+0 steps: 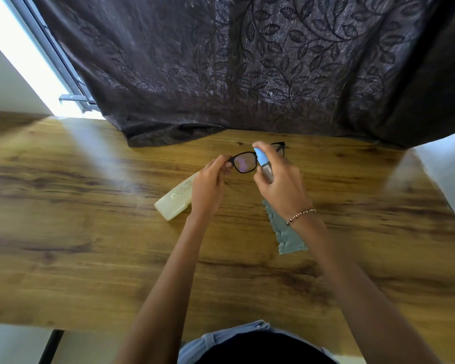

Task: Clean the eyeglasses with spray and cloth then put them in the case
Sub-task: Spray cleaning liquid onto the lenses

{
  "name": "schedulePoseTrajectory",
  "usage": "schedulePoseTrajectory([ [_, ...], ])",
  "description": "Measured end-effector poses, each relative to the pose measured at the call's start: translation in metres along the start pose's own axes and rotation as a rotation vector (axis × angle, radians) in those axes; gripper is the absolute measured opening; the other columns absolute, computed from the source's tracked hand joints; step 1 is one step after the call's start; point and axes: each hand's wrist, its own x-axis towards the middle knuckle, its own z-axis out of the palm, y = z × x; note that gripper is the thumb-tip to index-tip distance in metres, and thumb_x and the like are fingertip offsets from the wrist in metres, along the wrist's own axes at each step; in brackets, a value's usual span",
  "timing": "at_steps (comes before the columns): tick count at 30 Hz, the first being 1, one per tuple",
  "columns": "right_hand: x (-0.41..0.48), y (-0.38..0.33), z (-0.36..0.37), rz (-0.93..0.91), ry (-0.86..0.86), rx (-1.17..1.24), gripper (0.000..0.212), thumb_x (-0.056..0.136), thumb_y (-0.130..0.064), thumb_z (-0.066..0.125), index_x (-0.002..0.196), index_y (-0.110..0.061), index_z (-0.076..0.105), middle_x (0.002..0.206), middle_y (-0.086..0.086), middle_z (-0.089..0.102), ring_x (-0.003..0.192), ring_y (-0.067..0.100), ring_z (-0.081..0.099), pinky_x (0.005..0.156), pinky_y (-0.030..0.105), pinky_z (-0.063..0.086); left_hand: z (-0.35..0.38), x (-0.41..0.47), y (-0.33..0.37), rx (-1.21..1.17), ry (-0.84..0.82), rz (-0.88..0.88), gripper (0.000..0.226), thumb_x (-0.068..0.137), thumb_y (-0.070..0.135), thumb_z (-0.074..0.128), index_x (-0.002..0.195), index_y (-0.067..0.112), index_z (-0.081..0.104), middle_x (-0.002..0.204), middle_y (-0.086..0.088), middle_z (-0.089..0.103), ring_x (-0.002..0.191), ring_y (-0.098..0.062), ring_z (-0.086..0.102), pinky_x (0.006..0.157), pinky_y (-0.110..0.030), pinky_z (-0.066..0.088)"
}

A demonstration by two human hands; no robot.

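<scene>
Both forearms reach forward over the wooden table, hands raised close together above it. The left hand has its fingers curled, pinching the outer corner of the black-framed eyeglasses between thumb and fingertips, so that the near lens faces the person. The right hand, a beaded bracelet on its wrist, is wrapped around a small spray bottle with a light blue top, one finger lying over that top; the bottle stands just beside the held lens, in front of the frame's middle. Below and partly under the left hand lies the pale closed case on the table. Under the right wrist the grey cloth lies flat. Beyond both hands hangs a dark leaf-patterned curtain.
</scene>
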Motion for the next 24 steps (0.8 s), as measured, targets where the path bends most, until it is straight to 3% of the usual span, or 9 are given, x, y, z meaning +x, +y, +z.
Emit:
schedulePoseTrajectory([
  [6, 0.0001, -0.0029, 0.0043, 0.018, -0.005, -0.050, 0.051, 0.081, -0.007, 0.059, 0.129, -0.024, 0.053, 0.064, -0.004, 0.043, 0.050, 0.012, 0.041, 0.050, 0.024, 0.037, -0.0009, -0.0007, 0.0007, -0.007, 0.004, 0.003, 0.021, 0.096, 0.003, 0.044, 0.102, 0.015, 0.060, 0.088, 0.002, 0.069, 0.068, -0.006, 0.058, 0.057, -0.032, 0.046],
  [10, -0.0014, -0.0042, 0.0041, 0.014, 0.012, -0.092, 0.052, 0.081, -0.009, 0.059, 0.130, -0.023, 0.053, 0.062, -0.003, 0.042, 0.051, 0.013, 0.042, 0.051, 0.024, 0.035, -0.0015, -0.0013, 0.0010, -0.004, 0.002, 0.002, 0.019, 0.098, 0.007, 0.043, 0.101, 0.015, 0.060, 0.088, 0.001, 0.069, 0.069, -0.013, 0.062, 0.058, -0.039, 0.049],
  [15, -0.0037, -0.0049, 0.0045, 0.042, 0.008, -0.116, 0.052, 0.083, -0.012, 0.058, 0.133, -0.026, 0.049, 0.064, -0.002, 0.046, 0.052, 0.015, 0.046, 0.049, 0.028, 0.043, -0.0002, -0.0006, -0.0007, 0.003, 0.008, 0.008, 0.019, 0.097, 0.009, 0.043, 0.103, 0.015, 0.060, 0.089, 0.001, 0.070, 0.072, -0.016, 0.064, 0.059, -0.042, 0.050],
  [18, -0.0060, -0.0043, 0.0058, 0.018, -0.014, -0.106, 0.056, 0.087, -0.018, 0.054, 0.139, -0.031, 0.038, 0.082, 0.001, 0.058, 0.057, 0.016, 0.053, 0.052, 0.034, 0.051, 0.0013, 0.0002, -0.0021, 0.006, 0.007, 0.009, 0.019, 0.098, 0.010, 0.043, 0.104, 0.015, 0.060, 0.091, 0.001, 0.070, 0.075, -0.014, 0.066, 0.060, -0.040, 0.051],
  [21, -0.0084, -0.0034, 0.0068, -0.034, -0.040, -0.120, 0.060, 0.091, -0.017, 0.050, 0.145, -0.033, 0.028, 0.094, 0.001, 0.055, 0.053, 0.014, 0.052, 0.048, 0.028, 0.049, 0.0008, 0.0004, -0.0024, -0.011, 0.011, 0.014, 0.018, 0.099, 0.010, 0.043, 0.103, 0.014, 0.061, 0.091, 0.002, 0.070, 0.075, -0.012, 0.066, 0.060, -0.036, 0.051],
  [24, -0.0087, -0.0014, 0.0071, -0.026, -0.051, -0.123, 0.055, 0.092, -0.012, 0.053, 0.142, -0.027, 0.037, 0.088, 0.000, 0.054, 0.050, 0.010, 0.046, 0.049, 0.024, 0.044, -0.0002, 0.0005, -0.0018, -0.004, 0.017, 0.013, 0.017, 0.099, 0.009, 0.044, 0.101, 0.012, 0.061, 0.086, 0.002, 0.069, 0.068, -0.013, 0.062, 0.055, -0.029, 0.046],
])
